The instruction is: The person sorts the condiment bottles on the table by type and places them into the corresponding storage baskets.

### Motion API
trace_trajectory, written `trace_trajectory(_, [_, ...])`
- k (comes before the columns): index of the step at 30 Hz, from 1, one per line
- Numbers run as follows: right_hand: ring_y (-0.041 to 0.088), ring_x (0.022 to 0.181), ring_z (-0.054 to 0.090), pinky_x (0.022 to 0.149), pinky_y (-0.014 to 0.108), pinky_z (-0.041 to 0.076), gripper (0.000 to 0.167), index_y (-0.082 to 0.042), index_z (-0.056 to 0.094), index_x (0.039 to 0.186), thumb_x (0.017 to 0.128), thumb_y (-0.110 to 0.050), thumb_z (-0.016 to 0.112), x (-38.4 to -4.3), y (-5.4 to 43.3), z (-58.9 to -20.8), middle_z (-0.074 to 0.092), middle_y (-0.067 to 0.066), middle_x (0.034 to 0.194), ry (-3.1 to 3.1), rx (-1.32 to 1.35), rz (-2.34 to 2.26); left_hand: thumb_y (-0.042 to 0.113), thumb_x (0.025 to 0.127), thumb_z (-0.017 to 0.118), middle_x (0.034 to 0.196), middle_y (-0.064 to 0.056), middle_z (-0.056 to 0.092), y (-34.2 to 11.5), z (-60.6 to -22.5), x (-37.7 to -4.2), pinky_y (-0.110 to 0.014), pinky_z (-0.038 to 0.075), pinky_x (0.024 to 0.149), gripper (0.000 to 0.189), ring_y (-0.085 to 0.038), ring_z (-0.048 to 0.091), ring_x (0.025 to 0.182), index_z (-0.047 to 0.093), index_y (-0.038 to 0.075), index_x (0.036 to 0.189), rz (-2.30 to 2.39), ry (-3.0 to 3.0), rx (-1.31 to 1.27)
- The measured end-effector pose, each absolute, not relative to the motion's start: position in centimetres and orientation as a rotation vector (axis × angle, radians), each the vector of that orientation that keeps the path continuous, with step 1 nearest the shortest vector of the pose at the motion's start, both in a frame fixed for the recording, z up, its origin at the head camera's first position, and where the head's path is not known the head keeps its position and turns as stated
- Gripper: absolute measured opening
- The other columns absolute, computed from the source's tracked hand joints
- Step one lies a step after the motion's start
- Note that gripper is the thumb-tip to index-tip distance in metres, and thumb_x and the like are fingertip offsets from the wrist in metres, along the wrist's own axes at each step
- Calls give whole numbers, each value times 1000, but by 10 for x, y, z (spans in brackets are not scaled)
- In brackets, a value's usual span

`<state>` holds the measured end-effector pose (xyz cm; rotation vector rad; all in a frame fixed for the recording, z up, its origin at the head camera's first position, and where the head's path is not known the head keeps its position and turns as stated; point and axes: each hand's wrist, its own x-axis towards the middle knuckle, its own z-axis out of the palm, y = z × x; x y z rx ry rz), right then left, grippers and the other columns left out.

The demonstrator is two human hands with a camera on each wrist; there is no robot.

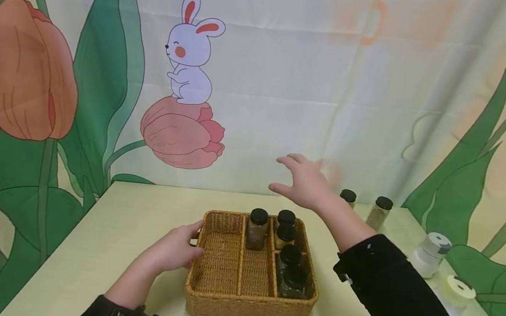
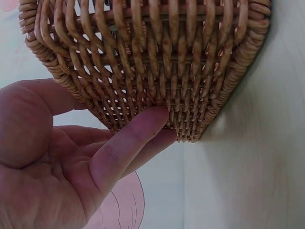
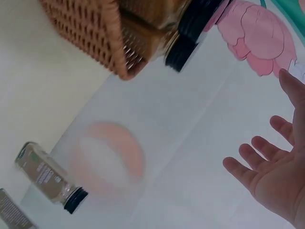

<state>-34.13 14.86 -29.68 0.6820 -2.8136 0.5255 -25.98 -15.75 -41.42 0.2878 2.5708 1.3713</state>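
A woven wicker basket with dividers sits on the table. My left hand grips its left rim, thumb over the edge; in the left wrist view fingers lie against the outer wicker wall. One black-capped spice jar stands at the back of the middle compartment. Several more black-lidded jars fill the right-hand column. The left compartment holds nothing. My right hand is raised beyond the basket's back right corner, fingers spread, holding nothing; the right wrist view shows its palm bare.
Two black-capped spice jars stand at the back right of the table, one partly beside another behind my forearm. Two white bottles stand along the right edge. A printed curtain hangs behind the table.
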Motion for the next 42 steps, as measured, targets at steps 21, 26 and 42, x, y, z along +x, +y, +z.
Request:
trace_trajectory(21, [49,148,16,117,64,23,82,-2,31,158,95,-35,72,-373,236,-322,11,28,165,-2822,376,574,0,92,64,147,-36,44,-157,-413,-259,-38,61,64,79,-28,72,88,25,0,161,1387,2571,280])
trace_trajectory(26, [51,148,15,118,64,19,84,1,30,157,94,-34,72,-373,247,-325,11,32,163,-2833,359,530,-1,92,64,148,-36,43,-158,-413,-259,-38,62,64,79,-28,72,89,24,1,161,1397,2563,281])
trace_trajectory(42, [56,147,0,109,78,14,98,-4,15,163,92,-40,73,-371,280,-352,-3,35,163,-2993,270,444,1,93,65,147,-36,44,-157,-414,-259,-37,61,64,78,-25,70,86,26,1,160,1365,2588,274])
